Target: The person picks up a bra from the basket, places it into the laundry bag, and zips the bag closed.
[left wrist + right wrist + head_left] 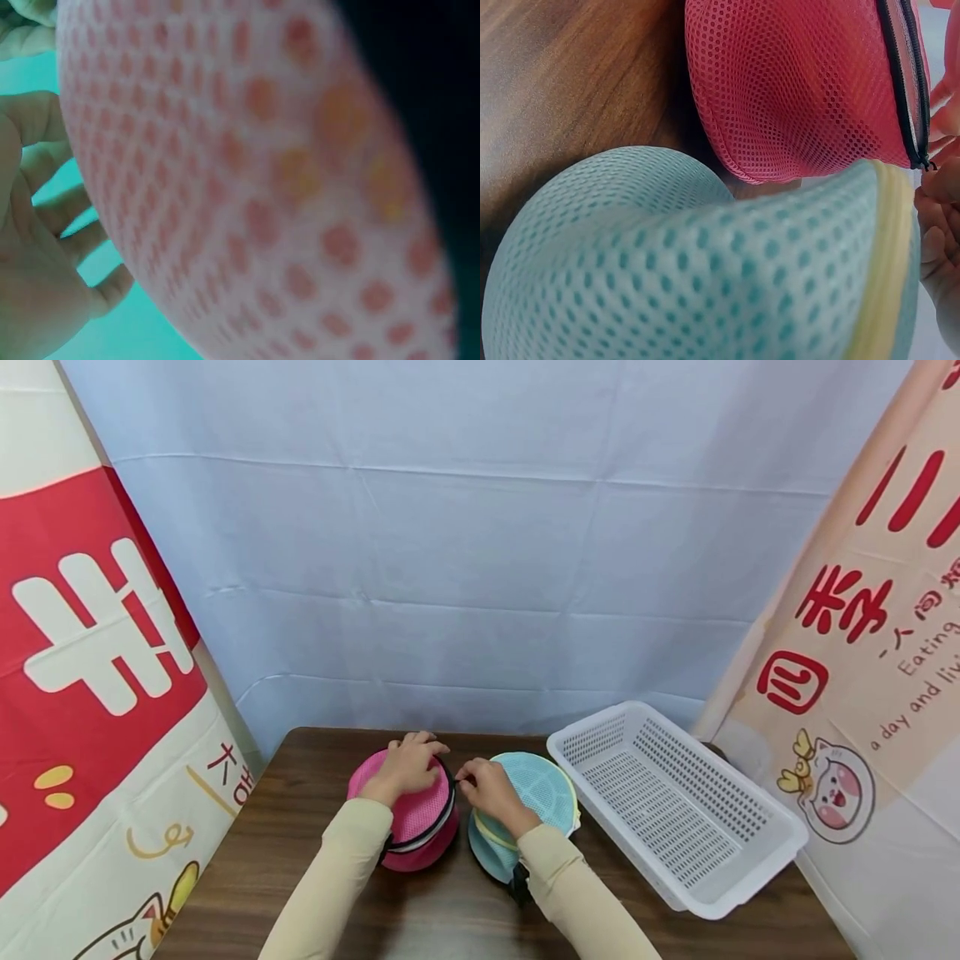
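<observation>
A pink mesh laundry bag [418,818], round with a black-edged zip, stands on the table at left of centre. On its top lies my left hand [409,766]; in the left wrist view its fingers [64,202] are spread against the mesh. At the bag's right rim my right hand [489,789] pinches the small black zip pull [928,163] between thumb and fingertips. Beneath the right hand and wrist sits a light-blue mesh laundry bag [546,787] with yellow trim, partly hidden by the forearm.
A white perforated plastic basket [753,881] stands to the right, close beside the blue bag. The brown wooden table [292,810] ends at a light-blue cloth backdrop [480,543]. Printed banners hang on both sides.
</observation>
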Demonstrator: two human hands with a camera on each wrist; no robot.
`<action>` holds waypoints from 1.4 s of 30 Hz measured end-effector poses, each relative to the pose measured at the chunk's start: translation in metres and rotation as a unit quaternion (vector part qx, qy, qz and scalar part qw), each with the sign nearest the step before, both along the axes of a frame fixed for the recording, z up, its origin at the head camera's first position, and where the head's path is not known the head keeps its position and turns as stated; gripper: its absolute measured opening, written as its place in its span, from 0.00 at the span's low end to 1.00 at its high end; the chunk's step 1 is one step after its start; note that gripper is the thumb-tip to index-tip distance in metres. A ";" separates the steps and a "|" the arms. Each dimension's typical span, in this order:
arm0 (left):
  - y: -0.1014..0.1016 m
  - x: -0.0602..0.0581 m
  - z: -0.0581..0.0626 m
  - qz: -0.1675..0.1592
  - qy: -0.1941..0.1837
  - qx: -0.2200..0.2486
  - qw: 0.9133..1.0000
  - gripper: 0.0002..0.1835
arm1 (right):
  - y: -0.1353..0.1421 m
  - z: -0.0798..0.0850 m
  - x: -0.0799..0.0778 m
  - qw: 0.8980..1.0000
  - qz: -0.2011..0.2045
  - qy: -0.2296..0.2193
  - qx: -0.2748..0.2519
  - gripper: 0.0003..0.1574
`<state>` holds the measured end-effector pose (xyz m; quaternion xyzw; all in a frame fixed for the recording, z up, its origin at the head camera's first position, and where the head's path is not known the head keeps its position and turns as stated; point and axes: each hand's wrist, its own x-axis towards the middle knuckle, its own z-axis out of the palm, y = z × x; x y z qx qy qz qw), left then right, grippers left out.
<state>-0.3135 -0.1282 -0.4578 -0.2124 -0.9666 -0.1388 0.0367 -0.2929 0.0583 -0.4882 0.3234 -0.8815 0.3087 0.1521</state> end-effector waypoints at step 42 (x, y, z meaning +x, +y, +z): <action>-0.019 -0.005 -0.009 -0.064 0.013 0.101 0.993 0.01 | -0.008 0.006 0.007 0.997 -0.076 -0.013 -0.001 0.08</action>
